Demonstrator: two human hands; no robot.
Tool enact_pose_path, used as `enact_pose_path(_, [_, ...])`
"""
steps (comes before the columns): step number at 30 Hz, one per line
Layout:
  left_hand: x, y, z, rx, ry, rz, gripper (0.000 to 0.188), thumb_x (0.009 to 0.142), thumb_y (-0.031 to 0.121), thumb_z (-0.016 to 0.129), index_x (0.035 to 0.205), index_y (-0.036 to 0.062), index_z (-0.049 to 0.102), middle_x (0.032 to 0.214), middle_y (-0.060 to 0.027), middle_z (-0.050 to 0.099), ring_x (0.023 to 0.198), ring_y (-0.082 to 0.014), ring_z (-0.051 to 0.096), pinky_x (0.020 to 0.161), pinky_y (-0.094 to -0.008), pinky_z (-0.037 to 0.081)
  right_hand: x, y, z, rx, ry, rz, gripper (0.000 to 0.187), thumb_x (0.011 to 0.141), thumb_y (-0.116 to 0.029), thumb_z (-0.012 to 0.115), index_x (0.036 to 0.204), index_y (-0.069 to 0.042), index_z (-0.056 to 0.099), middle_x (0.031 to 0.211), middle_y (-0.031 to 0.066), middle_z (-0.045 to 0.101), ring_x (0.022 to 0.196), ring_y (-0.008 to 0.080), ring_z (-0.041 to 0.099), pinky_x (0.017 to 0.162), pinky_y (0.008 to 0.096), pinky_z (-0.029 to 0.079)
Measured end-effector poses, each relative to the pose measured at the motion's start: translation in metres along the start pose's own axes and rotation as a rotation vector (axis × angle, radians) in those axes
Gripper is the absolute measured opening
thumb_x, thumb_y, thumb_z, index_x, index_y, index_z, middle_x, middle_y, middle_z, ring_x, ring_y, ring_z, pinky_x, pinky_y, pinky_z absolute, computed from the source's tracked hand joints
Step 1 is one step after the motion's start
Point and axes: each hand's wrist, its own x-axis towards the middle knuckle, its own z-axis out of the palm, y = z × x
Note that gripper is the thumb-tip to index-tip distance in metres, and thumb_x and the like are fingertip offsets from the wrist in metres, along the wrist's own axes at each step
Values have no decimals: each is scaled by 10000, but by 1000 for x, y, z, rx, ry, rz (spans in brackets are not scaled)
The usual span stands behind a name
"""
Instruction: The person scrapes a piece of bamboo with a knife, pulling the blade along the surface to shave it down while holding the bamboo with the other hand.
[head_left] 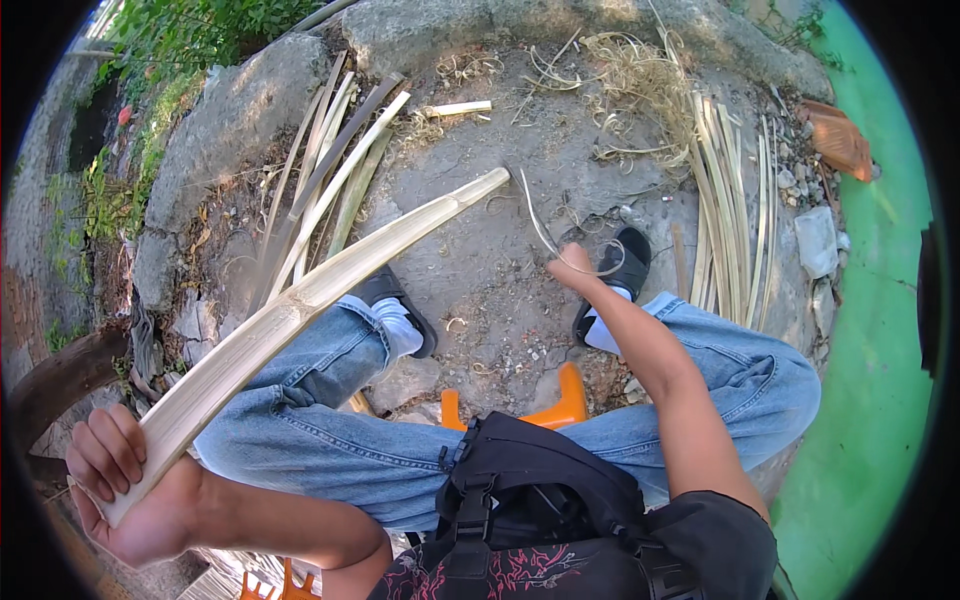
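My left hand (pixel 150 500), at the lower left, is wrapped round the near end of a long, pale split bamboo strip (pixel 245 350). The strip slants up and away to the right over my left thigh, with joint rings along it, and its far end stops above the ground between my feet. My right hand (pixel 571 268) is closed at the centre right, beyond my right knee. From it a thin, curved knife blade (pixel 538 220) points away toward the strip's far tip; the handle is hidden in my fist. A thin curled shaving (pixel 610 262) hangs beside this hand.
Bamboo strips lie in a bundle (pixel 335 150) at the far left and another (pixel 722 200) at the right. A tangled heap of shavings (pixel 640 85) lies at the back. Stone kerb (pixel 600 25), broken orange brick (pixel 838 140) and green wall (pixel 850 400) surround the ground.
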Motion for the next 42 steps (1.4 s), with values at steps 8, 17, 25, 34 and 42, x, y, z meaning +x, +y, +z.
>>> enact_pose_path(8, [-3,-10,11,-109,-146,29,263,811,225,444,617,156,280,545,13,270,480,-90,244,515,-267,211,-49,-93,-79,933,-519,322,171,795,-148,573,677,-92,463,473,-72,269,390,59,284,444,257,333])
enact_pose_path(17, [-35,-6,33,-211,-227,39,319,810,314,465,625,161,254,535,22,219,475,-88,183,505,-281,179,-210,-177,-145,607,-343,-309,741,870,-656,371,490,-24,447,448,35,403,444,123,399,431,325,310])
enact_pose_path(25, [-71,-5,48,-178,-143,121,307,805,288,478,623,140,280,514,5,279,438,-84,249,464,-273,191,-292,-183,-130,560,-256,-533,643,914,-515,424,599,36,530,439,91,398,430,153,364,436,352,316])
enact_pose_path(34, [-84,-3,48,-196,-83,129,302,785,275,486,622,131,276,516,5,276,437,-85,256,459,-267,198,-308,-176,-126,530,-218,-532,654,891,-537,447,619,48,554,434,137,403,418,200,384,447,374,339])
enact_pose_path(42, [-61,-14,26,-187,-100,122,295,766,245,494,612,138,266,494,16,248,431,-77,238,446,-257,176,-213,-143,-101,363,-176,-324,743,889,-594,376,536,42,524,424,153,396,420,236,407,470,413,351])
